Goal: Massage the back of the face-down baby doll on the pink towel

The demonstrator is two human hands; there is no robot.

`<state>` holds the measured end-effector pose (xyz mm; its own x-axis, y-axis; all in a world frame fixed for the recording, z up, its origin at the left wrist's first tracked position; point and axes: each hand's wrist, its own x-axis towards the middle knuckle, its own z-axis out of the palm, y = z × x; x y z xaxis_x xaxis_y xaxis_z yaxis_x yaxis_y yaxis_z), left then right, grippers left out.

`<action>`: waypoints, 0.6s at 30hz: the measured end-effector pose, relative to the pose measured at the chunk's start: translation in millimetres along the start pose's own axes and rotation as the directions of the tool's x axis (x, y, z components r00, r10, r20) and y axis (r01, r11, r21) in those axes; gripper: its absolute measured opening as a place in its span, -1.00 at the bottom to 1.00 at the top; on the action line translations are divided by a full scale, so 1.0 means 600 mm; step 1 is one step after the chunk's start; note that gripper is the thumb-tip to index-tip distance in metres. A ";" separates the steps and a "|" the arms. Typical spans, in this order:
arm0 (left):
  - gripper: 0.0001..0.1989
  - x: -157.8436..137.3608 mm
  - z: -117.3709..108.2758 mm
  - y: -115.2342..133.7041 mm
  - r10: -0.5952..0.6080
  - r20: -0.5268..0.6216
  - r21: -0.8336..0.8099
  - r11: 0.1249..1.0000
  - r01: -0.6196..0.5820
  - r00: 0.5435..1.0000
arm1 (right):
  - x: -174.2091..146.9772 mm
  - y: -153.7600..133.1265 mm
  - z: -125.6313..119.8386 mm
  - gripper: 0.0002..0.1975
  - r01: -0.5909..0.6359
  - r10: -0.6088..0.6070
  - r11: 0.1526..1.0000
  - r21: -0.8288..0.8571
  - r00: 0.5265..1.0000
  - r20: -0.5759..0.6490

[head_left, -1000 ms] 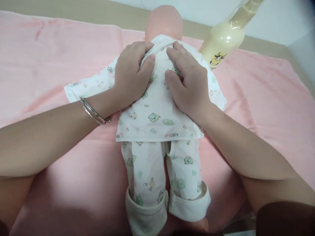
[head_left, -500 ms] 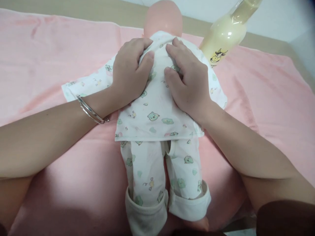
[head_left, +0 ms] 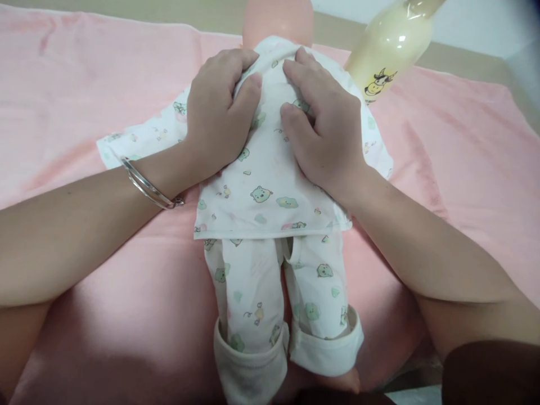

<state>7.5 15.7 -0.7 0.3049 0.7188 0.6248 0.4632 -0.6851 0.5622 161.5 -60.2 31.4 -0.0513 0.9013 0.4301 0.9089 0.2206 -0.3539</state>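
A baby doll lies with its bald head away from me, seemingly on its front, as no face shows. It wears a white printed shirt and matching trousers with turned-up cuffs. My left hand rests on the left side of the doll's upper back, thumb apart from the fingers. Opposite it, my right hand lies over the right side, thumb and fingers spread on the cloth. Neither hand grips anything that I can see; some fingertips curve out of sight. A silver bangle circles my left wrist.
A pink cloth is spread under the doll. At the back right, beside the doll's shoulder, a pale yellow bottle with a cow picture leans in view, its top cut off. Beyond the cloth runs a beige edge.
The whole scene sits slightly higher in view, and the doll's head is more cut off at the top. Both hands keep their places on the doll's back.
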 end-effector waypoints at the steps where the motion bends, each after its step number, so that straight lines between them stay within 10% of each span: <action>1: -0.74 0.000 0.000 0.000 -0.002 -0.007 0.000 1.000 0.002 1.000 | 0.000 0.000 0.000 -0.47 0.013 -0.013 1.000 0.000 1.000 -0.004; 18: -0.74 0.006 0.002 -0.030 0.147 -0.005 0.004 0.989 -0.147 0.989 | 0.004 0.022 0.009 -0.47 0.125 -0.122 0.987 0.106 0.992 -0.034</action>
<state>1.4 30.9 -9.2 0.3659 0.6094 0.7034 0.4168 -0.7831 0.4616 171.0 -53.2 23.5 -0.1475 0.8548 0.4976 0.8464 0.3694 -0.3836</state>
